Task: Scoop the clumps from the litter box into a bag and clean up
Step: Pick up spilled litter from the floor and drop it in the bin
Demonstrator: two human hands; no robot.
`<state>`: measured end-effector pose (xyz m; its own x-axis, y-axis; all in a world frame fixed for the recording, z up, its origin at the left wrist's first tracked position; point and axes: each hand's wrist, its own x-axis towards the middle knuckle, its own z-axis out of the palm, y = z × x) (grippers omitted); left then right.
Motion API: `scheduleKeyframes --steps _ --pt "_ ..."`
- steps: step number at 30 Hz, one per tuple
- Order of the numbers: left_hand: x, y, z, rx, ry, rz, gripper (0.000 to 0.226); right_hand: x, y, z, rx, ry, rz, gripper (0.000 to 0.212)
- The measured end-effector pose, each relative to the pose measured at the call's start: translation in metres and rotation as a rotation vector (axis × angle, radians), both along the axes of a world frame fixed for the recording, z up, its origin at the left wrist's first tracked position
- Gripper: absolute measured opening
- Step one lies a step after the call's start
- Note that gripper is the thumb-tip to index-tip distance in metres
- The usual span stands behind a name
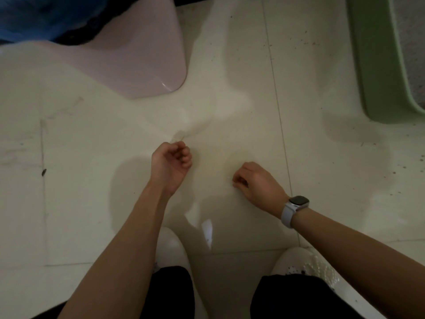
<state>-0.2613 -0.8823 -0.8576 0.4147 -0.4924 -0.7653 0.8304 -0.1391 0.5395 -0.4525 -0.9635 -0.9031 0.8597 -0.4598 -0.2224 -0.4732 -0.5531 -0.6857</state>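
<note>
- Knees in black and white shoes [305, 265] sit lowest in view, the person crouched over a pale tiled floor [92, 180].
- Left hand [171, 161] hovers palm-up, fingers curled; whether it pinches anything I cannot tell.
- Right hand [257, 183], watch [297, 202] on its wrist, has fingers curled downward; anything held there is too faint to make out.
- Between the hands something thin and nearly clear may be stretched, perhaps a bag, but it is too faint to be sure.
- Green litter box [377, 72] stands at the far right, well apart from both hands, with specks of litter [402, 166] scattered beside it.
- Pink bin [138, 56] stands at upper left, something blue behind it.
- Judging by looks, the box is stiff plastic and heavy with litter; best gripped by its rim, both hands. A film bag would be light and slippery, so hold its mouth edge.
</note>
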Motion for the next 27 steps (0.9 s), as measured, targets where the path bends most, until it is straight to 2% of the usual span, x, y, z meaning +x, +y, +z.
scheduleKeyframes --steps 2,6,8,10,12,14,16,19,24,27 --pt "0.004 0.003 -0.002 0.066 -0.057 -0.008 0.024 -0.001 0.002 -0.002 -0.059 -0.021 0.007 0.008" --pt "0.014 0.007 -0.01 0.271 -0.284 -0.13 0.029 0.0 0.007 -0.004 -0.207 -0.043 0.038 0.005" --pt "0.019 0.007 -0.011 0.36 -0.387 -0.201 0.03 0.001 0.009 -0.006 -0.217 -0.035 0.055 0.004" --pt "0.025 0.003 -0.01 0.411 -0.485 -0.286 0.031 0.006 0.007 0.0 -0.051 0.014 -0.039 0.007" --pt "0.031 -0.003 -0.005 0.435 -0.568 -0.397 0.032 0.016 -0.005 0.016 0.245 0.063 -0.193 0.011" --pt "0.035 -0.013 0.0 0.468 -0.654 -0.562 0.033 0.024 -0.016 0.033 0.528 0.122 -0.242 0.01" --pt "0.04 -0.027 0.009 0.47 -0.776 -0.786 0.033 0.036 -0.026 0.054 0.611 0.133 -0.194 0.01" --pt "0.048 -0.045 0.026 0.485 -0.97 -1.077 0.033 0.059 -0.038 0.08 0.602 0.171 -0.069 0.016" --pt "0.067 -0.037 0.047 0.49 -1.118 -1.281 0.036 0.105 -0.045 0.098 0.647 0.221 -0.006 0.032" --pt "0.075 -0.008 0.048 0.484 -1.227 -1.358 0.034 0.126 -0.044 0.094 0.945 0.263 -0.016 0.026"
